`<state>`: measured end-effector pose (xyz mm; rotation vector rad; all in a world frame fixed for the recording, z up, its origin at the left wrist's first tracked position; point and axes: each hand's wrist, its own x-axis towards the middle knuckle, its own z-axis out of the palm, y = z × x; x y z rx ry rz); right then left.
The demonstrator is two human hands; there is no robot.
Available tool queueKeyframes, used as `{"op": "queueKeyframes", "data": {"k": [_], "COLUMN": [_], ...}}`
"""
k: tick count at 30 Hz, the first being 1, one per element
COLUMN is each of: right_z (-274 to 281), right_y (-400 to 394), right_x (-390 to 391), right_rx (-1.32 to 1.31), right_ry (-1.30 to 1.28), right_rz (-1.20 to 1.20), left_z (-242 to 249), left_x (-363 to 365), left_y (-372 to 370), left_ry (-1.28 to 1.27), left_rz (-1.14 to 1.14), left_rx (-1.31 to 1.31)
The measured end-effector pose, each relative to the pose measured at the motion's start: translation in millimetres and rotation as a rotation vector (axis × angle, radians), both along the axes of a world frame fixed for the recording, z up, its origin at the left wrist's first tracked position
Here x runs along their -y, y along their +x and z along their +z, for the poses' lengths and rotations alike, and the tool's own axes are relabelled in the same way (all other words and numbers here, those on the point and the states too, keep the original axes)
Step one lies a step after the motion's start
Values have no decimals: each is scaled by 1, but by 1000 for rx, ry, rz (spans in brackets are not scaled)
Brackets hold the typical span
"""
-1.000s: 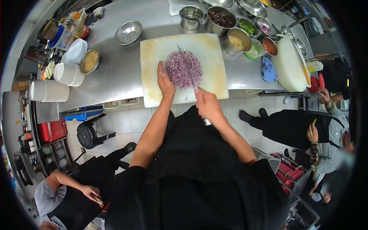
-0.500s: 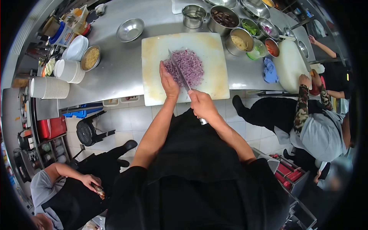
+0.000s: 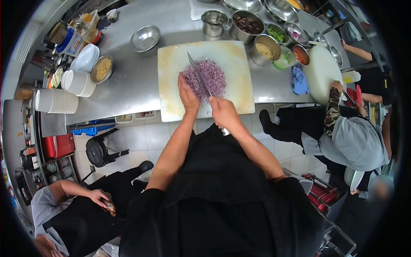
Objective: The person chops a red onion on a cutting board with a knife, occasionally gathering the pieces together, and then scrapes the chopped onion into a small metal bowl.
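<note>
Finely chopped purple onion (image 3: pixel 214 77) lies heaped in the middle of a white cutting board (image 3: pixel 171 53). My right hand (image 3: pixel 224 112) is wrapped round the handle of a knife (image 3: pixel 200 77), whose blade lies across the heap, tip pointing away and to the left. At the heap's left edge, my left hand (image 3: pixel 188 94) rests on its side with the fingers stretched out and pressed against the onion; it holds nothing.
A steel bowl (image 3: pixel 145 38) stands behind the board. Several pots and bowls of ingredients, one with dark pieces (image 3: pixel 248 25), stand back right, near a blue cloth (image 3: pixel 300 81). White containers (image 3: pixel 57 101) are stacked left. Co-workers are at the right and lower left.
The view has shifted slightly, so the board sits a little lower. My hands and the knife keep nearly the same pose. The co-worker at the right has moved their arms.
</note>
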<state>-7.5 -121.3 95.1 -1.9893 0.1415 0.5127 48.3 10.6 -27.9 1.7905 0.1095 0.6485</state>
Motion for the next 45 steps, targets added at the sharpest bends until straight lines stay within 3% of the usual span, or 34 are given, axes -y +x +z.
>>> {"op": "queueKeyframes", "data": {"k": [1, 3, 5, 7, 9, 10, 13, 17, 21, 23, 24, 27, 32, 35, 37, 42, 45], "right_z": [-10, -13, 10, 3, -17, -13, 9, -18, 1, -26, -32, 17, -7, 2, -6, -2, -10], "right_y": [-1, 6, 12, 7, 8, 12, 14, 18, 19, 21, 29, 33, 40, 40, 38, 41, 43], "right_x": [0, 2, 4, 3, -1, 1, 9, 7, 12, 12, 14, 19, 20, 22, 19, 20, 21], "right_rx": [209, 189, -132, -58, 243, -13, -80, 16, -54, 254, 131, -54, 38, -65, 54, -31, 86], "right_ry": [-45, -74, 29, 27, -45, 50, 70, 54, 54, -57, -20, 21, 26, 75, 36, 56, 14], "right_rz": [7, 34, 6, 19, 0, -15, -40, -41, -57, -91, -70, -124, -139, -142, -174, -142, -153], "left_z": [1, 0, 3, 3, 3, 4, 6, 5, 4, 4, 3, 4, 4, 7, 6, 6, 6], "left_x": [1, 1, 2, -2, 0, 2, -1, 3, 0, 1, 2, 1, 4, -1, 2, 0, 2], "left_y": [2, 1, 4, -1, 1, 1, -4, 1, 1, 3, 2, 1, 0, -3, 1, -1, 2], "left_ry": [-5, -28, -30, -31, -11, -14, -12, -8, 26, 33, 48, 35, 39, 50, 43, 78, 86], "left_rz": [-2, -3, -3, -11, -14, -13, -12, -15, -22, -18, -12, -21, -31, -37, -45, -49, -37], "left_rx": [7, 5, 8, -3, 4, 7, -52, -32, -6, -9, -14, -31, -48, -48, -24, -16, -55]}}
